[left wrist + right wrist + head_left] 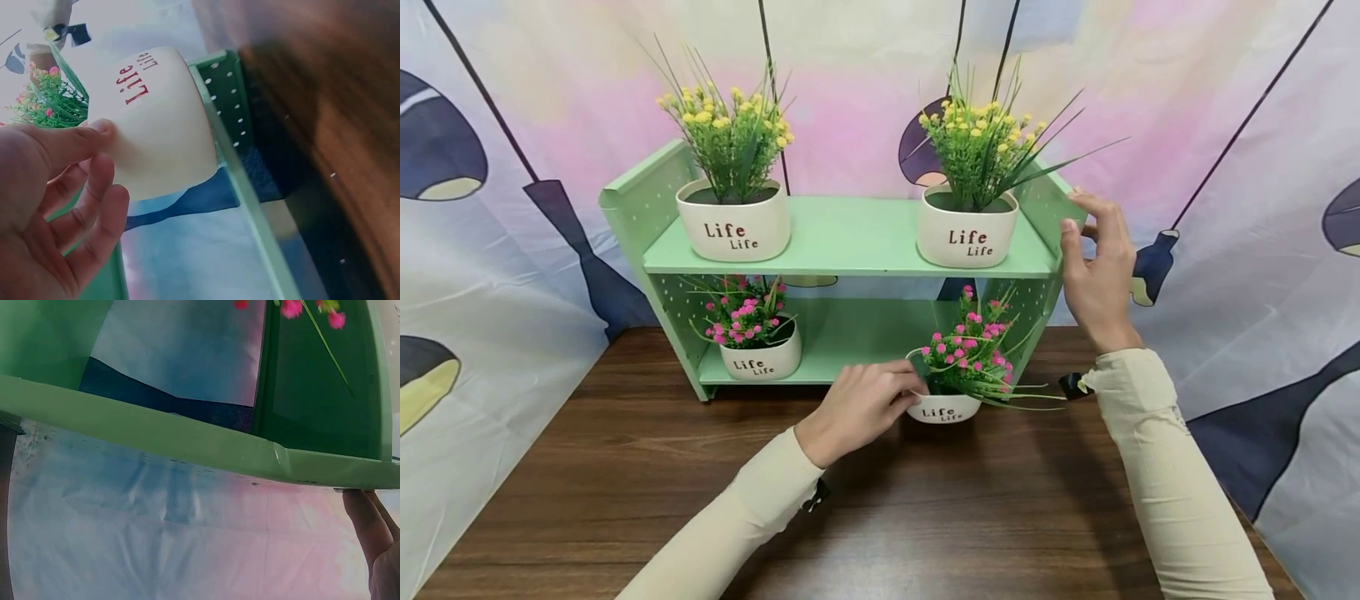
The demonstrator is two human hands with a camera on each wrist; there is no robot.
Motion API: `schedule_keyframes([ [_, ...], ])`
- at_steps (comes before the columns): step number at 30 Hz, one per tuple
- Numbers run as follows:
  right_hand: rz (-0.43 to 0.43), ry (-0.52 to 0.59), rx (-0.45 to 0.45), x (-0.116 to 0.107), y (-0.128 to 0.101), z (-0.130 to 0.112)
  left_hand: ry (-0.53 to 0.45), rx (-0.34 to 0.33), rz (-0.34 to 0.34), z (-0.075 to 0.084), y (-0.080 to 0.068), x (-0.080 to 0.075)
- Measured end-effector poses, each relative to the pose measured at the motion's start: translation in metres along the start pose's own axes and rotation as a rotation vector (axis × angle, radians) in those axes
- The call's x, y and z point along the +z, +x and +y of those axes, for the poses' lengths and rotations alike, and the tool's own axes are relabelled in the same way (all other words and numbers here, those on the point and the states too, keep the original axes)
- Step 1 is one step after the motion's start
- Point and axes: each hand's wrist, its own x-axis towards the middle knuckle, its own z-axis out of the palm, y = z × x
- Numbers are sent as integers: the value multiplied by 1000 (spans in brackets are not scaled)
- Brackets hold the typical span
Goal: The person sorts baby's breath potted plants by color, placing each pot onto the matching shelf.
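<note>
Head view: left hand clamped on the rim of a white pot of pink flowers, at the pot's 9 o'clock edge, thumb and fingers pinching the lip. Pot sits at the front right of the lower shelf of a green rack standing on the bench; whether its base rests on the shelf edge or hangs just clear of it I cannot tell. Right hand is up at the rack's 3 o'clock side panel, fingers half spread and loosely bent, fingertips touching or just off the top corner, gripping nothing plainly. Three other pots on the rack: two yellow-flowered on top, one pink at lower left. Pot looks small, glazed, rounded, printed "Life" in red; likely light to moderate in weight, stiff, smooth and somewhat slippery, breakable if it were ceramic. The rim pinch is workable, but a wrap round the body below the lettering would seem surer; the plastic-looking stems are springy and no place to hold. Left wrist view: left hand against the pot, thumb pressed on its wall, the other fingers curled loose below; pot tilted in frame, lettering at 12 o'clock, flowers at 9. Right wrist view: rack edge crosses the frame, right fingers at 5 o'clock just under it, pink blooms at 12.
</note>
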Motion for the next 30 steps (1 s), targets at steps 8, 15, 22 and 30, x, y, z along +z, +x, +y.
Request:
schedule_keyframes([
  [8,26,13,36,3,-1,-2,27,-48,5,-8,20,-3],
  [15,5,17,11,4,-1,-2,30,-102,-1,-22,30,4],
  [22,10,10,2,5,0,-1,11,-150,-7,-33,36,12],
  [30,14,-13,5,2,1,-1,-20,-194,-24,-37,44,17],
])
